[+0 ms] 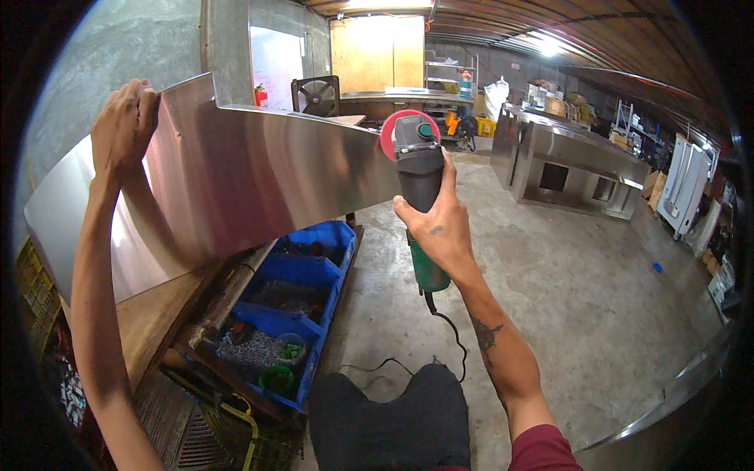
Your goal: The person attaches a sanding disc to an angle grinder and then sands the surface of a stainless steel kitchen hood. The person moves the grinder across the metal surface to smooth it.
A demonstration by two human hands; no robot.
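Note:
A large brushed metal sheet [259,173] stands tilted on the wooden workbench [169,314], its narrower end reaching right. My left hand [126,125] is closed over the sheet's top edge, near a raised corner. In my right hand [440,228] is an angle grinder [419,177], its dark grey body wrapped by my fingers and its green rear end pointing down. The grinder's pink-red disc [393,135] is at the right end of the sheet; whether it touches the edge I cannot tell. A black cord [452,322] hangs from the grinder toward the floor.
Beside the bench are blue bins [302,314] holding small hardware and a green cup [276,380]. The grinder's cord runs over the concrete floor [550,314] near my knees. Farther back stand a steel cabinet [573,169], a black fan [316,96] and a long counter [400,96].

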